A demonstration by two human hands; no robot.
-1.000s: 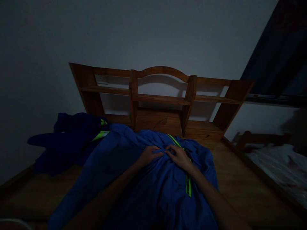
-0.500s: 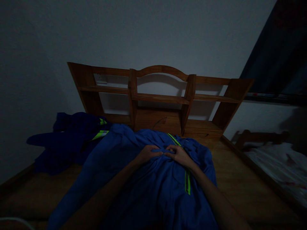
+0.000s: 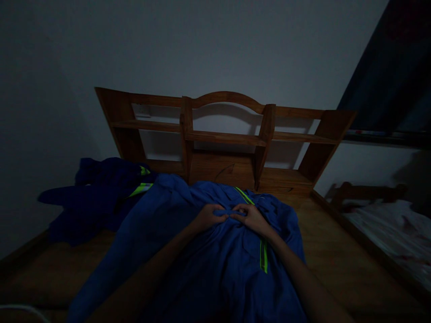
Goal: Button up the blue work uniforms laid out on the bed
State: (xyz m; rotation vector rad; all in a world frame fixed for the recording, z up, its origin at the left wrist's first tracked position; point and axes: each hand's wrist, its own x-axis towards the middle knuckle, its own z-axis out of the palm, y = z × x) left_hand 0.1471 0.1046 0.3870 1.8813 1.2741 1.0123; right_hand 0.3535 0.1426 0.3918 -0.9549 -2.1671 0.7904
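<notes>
A blue work jacket with yellow-green reflective strips lies spread out before me, its cloth wrinkled. Near its middle, my left hand pinches a fold of the fabric between thumb and fingers. Close beside it on the right, my right hand pinches the same fold, the fingertips of both hands almost meeting. Any button or fastener under the fingers is too dark and small to make out. One reflective strip runs below my right wrist.
A darker blue garment with reflective bands is heaped at the left. Behind stands a wooden headboard with shelves against the wall. Wooden boards extend at the right, edged by a raised rail. White bedding lies beyond it.
Both hands keep their pinch on the jacket in nearly the same place. The fold between the fingertips looks slightly flatter and straighter; the picture is a little darker.
</notes>
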